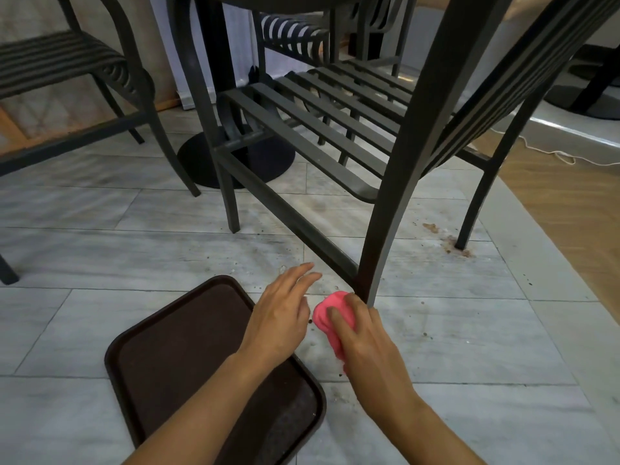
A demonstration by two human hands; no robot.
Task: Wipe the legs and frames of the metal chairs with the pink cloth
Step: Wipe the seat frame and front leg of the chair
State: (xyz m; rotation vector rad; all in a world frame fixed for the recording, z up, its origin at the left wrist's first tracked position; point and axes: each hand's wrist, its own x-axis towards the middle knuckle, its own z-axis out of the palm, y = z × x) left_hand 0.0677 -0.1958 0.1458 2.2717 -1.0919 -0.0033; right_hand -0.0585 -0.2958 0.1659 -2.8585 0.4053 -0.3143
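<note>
The pink cloth [330, 317] was bunched under the right hand [364, 333], whose fingers [335, 318] curled over it and pressed it against the foot of the nearest chair leg [389, 209], low on the tiled floor [469, 347]. The left hand [283, 313] hovered just beside it, released, fingers loosely spread, above the far corner of a brown tray [161, 357]. The cloth looked soft, light and easily wadded, so it would likely wrap well around the stiff, narrow metal leg. Gripping it as a thick pad in the palm seemed best.
</note>
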